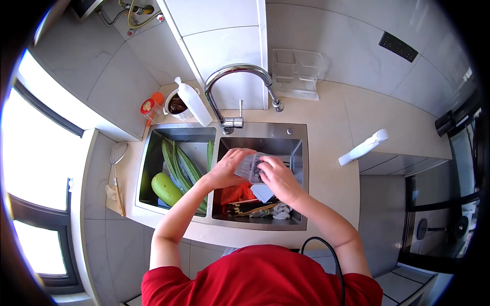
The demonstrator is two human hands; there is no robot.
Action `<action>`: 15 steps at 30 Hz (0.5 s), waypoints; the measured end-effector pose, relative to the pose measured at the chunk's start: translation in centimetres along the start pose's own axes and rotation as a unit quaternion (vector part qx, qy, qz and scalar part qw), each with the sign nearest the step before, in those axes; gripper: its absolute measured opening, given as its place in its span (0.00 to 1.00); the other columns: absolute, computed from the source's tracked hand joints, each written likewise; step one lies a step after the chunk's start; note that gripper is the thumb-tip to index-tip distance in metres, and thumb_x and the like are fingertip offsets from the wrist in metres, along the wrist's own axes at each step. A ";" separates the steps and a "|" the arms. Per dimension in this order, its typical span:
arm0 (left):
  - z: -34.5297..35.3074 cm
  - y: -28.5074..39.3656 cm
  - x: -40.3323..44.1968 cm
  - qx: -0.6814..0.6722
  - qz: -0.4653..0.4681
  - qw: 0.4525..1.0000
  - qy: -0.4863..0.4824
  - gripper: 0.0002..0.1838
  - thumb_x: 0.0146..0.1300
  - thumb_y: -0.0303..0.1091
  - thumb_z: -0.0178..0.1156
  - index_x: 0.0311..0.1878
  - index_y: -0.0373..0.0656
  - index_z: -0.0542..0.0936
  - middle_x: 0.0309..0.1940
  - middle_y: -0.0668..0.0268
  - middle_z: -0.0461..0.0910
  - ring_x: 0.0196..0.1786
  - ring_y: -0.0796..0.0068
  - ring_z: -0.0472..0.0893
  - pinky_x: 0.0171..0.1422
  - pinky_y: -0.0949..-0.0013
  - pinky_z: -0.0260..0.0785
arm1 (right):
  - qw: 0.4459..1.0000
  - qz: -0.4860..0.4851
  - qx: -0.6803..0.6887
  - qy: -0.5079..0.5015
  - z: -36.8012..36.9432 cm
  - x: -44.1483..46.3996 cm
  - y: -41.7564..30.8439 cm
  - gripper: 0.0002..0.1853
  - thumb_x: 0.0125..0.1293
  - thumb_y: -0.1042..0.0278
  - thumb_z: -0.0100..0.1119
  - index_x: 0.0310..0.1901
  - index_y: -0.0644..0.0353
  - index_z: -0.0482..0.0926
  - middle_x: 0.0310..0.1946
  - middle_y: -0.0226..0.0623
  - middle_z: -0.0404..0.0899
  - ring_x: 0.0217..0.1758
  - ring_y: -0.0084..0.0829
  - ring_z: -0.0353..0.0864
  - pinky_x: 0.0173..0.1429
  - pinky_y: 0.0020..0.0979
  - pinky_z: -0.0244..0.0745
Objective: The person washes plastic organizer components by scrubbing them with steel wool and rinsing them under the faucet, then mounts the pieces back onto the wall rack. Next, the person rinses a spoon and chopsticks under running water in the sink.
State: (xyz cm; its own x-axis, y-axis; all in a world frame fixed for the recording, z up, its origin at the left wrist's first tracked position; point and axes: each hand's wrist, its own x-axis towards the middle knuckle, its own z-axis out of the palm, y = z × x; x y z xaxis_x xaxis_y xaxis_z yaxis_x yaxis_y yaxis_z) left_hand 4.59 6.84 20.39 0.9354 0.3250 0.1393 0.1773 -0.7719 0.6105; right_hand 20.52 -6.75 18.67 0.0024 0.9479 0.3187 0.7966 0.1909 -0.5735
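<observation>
Above the right sink basin, a clear plastic container with dark contents is tilted between my hands. My left hand grips it from the left, fingers wrapped along its far side. On the other side, my right hand has curled fingers at the container's edge, by the dark contents; what these are is too small to make out. In the basin below lie a red bundle, a pale blue flat piece, several chopsticks and a crumpled whitish clump.
The left basin holds long ridged green gourds and a smooth green gourd. A tall faucet arches behind. Around the sink are a white bottle, a pot, a whisk, a white handled object and a clear rack.
</observation>
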 end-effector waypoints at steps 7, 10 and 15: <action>-1.3 0.7 1.6 -0.050 0.066 0.993 -0.081 0.42 0.37 0.28 0.69 0.62 0.43 0.66 0.56 0.58 0.70 0.62 0.55 0.67 0.68 0.60 0.58 | 0.955 0.026 0.283 -0.086 -1.1 0.1 0.8 0.28 0.58 0.77 0.54 0.62 0.67 0.62 0.58 0.45 0.68 0.63 0.34 0.67 0.65 0.28 0.64; -1.8 0.8 2.0 -0.039 0.068 0.995 -0.062 0.42 0.37 0.28 0.69 0.62 0.43 0.66 0.57 0.58 0.70 0.62 0.55 0.67 0.69 0.59 0.58 | 0.812 0.221 0.539 -0.036 -1.7 -1.3 0.7 0.29 0.60 0.79 0.53 0.65 0.61 0.61 0.58 0.44 0.69 0.60 0.32 0.71 0.64 0.31 0.65; -1.8 1.1 2.6 -0.031 0.093 0.994 -0.056 0.42 0.38 0.28 0.69 0.62 0.44 0.66 0.57 0.58 0.70 0.62 0.55 0.67 0.69 0.60 0.58 | 0.973 0.073 0.183 0.121 -0.2 -2.6 -0.8 0.25 0.61 0.77 0.57 0.60 0.66 0.66 0.56 0.45 0.71 0.56 0.31 0.75 0.52 0.28 0.76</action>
State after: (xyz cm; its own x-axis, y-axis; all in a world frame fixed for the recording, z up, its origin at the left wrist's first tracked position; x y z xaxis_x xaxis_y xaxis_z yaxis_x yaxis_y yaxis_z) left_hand 6.65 7.80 22.80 0.9788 0.1145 0.1696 -0.0183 -0.7765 0.6299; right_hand 20.02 -9.40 18.45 0.2761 0.8924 0.3569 0.5088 0.1793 -0.8420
